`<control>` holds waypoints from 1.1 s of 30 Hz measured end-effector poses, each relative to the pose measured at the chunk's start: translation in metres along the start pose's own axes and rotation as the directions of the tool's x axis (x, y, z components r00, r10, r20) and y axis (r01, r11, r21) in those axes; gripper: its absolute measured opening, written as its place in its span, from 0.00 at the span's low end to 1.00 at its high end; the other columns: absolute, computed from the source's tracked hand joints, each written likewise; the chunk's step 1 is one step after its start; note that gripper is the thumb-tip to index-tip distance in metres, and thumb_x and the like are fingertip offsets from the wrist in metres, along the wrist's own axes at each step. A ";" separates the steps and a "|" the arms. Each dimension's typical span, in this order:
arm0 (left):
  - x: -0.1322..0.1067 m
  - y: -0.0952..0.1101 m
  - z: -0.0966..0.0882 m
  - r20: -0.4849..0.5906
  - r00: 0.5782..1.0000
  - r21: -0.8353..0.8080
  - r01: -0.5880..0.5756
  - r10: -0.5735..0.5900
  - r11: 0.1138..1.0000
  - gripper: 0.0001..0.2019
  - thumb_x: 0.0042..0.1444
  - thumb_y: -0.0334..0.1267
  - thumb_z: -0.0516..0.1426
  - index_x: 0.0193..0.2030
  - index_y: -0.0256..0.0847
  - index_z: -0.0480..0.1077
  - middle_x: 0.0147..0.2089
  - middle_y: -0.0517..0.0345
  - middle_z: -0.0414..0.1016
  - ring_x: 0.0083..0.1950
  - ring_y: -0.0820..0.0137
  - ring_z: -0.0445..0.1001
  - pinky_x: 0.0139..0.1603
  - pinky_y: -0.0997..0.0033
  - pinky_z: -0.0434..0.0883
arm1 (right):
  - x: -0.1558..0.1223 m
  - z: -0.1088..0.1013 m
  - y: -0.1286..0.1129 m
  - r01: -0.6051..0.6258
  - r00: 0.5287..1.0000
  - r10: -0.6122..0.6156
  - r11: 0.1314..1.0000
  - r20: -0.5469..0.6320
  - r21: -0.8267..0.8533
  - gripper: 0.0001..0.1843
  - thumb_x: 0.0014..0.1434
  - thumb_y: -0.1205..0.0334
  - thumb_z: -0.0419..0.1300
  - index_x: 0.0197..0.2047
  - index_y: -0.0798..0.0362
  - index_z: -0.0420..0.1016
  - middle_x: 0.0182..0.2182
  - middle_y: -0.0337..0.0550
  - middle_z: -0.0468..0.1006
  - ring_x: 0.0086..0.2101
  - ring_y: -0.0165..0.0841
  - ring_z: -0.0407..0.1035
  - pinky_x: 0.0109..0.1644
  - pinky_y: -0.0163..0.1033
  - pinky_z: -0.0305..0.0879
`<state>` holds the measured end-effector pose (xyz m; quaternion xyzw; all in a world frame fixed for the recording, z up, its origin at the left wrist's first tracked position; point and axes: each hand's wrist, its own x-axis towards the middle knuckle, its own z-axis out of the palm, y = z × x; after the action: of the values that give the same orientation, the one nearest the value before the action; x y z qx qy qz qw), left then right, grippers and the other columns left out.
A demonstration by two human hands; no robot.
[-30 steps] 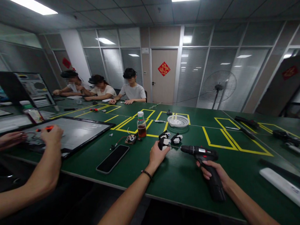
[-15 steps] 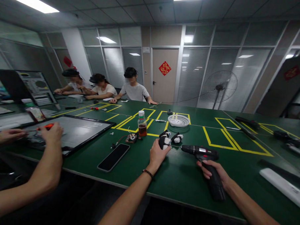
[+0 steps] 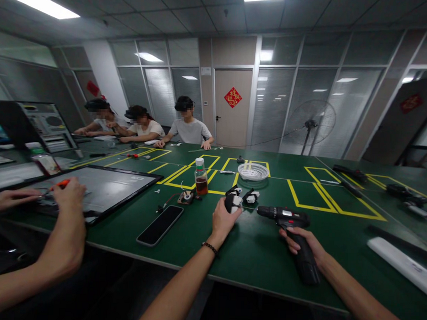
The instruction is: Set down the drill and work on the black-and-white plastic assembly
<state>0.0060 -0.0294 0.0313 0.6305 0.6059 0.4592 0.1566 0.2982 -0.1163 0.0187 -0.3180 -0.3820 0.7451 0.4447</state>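
My left hand (image 3: 223, 220) is closed around a small black and white part (image 3: 232, 202) and holds it down on the green table (image 3: 251, 256). My right hand (image 3: 302, 243) grips the handle of a black cordless drill (image 3: 288, 224). The drill's bit points left and meets the part. A second black and white part (image 3: 251, 196) lies just behind, apart from my hands.
A phone (image 3: 160, 225) lies face up left of my arm. Behind it stand a bottle of brown liquid (image 3: 200, 177), a small fan part (image 3: 185, 197) and a white basket (image 3: 253, 171). A co-worker's hands (image 3: 69, 194) work on a flat screen (image 3: 102, 187) at left. Three people sit far back.
My hands, the drill and the part stay where they were. The co-worker's hands at left shift slightly, and a person at the far end moves a hand.
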 end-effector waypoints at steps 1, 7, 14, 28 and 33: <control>0.000 0.000 0.000 -0.005 1.000 -0.007 0.000 0.000 1.000 0.25 0.49 0.49 0.63 0.51 0.42 0.65 0.50 0.48 0.73 0.51 0.60 0.72 0.48 0.67 0.66 | 0.000 0.000 0.000 0.004 1.000 -0.004 1.000 -0.004 0.001 0.14 0.61 0.56 0.56 0.38 0.60 0.73 0.16 0.33 0.60 0.17 0.24 0.54 0.23 0.30 0.58; 0.000 -0.004 0.003 -0.017 0.999 -0.016 -0.027 0.027 1.000 0.25 0.49 0.50 0.63 0.51 0.43 0.65 0.49 0.49 0.74 0.49 0.60 0.73 0.47 0.67 0.67 | -0.001 0.001 -0.002 0.002 1.000 -0.002 1.000 0.005 -0.018 0.14 0.62 0.57 0.56 0.38 0.60 0.73 0.15 0.33 0.60 0.17 0.25 0.54 0.23 0.30 0.58; 0.000 -0.003 0.004 -0.026 1.000 -0.020 -0.016 0.015 1.000 0.24 0.49 0.49 0.64 0.50 0.43 0.66 0.48 0.50 0.74 0.48 0.60 0.74 0.46 0.67 0.67 | 0.001 -0.001 -0.001 -0.003 1.000 0.003 1.000 0.001 -0.016 0.14 0.62 0.56 0.56 0.37 0.60 0.73 0.15 0.33 0.59 0.17 0.24 0.53 0.23 0.30 0.58; 0.002 -0.004 0.006 0.002 1.000 -0.013 -0.010 0.010 1.000 0.26 0.50 0.52 0.62 0.53 0.43 0.64 0.50 0.49 0.73 0.51 0.59 0.72 0.48 0.66 0.67 | 0.002 -0.007 -0.001 -0.012 1.000 0.012 1.000 0.021 0.023 0.14 0.62 0.57 0.55 0.37 0.61 0.73 0.15 0.33 0.60 0.17 0.24 0.54 0.24 0.30 0.60; 0.002 -0.005 0.008 0.005 1.000 -0.001 -0.023 0.023 1.000 0.26 0.50 0.53 0.62 0.53 0.44 0.64 0.51 0.50 0.73 0.51 0.60 0.72 0.48 0.66 0.66 | 0.002 -0.009 -0.002 -0.013 0.999 0.013 1.000 0.030 0.021 0.14 0.62 0.56 0.56 0.37 0.60 0.72 0.15 0.33 0.60 0.17 0.24 0.53 0.23 0.30 0.60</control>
<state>0.0086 -0.0235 0.0238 0.6386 0.5979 0.4596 0.1531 0.3052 -0.1112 0.0153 -0.3048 -0.3785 0.7566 0.4375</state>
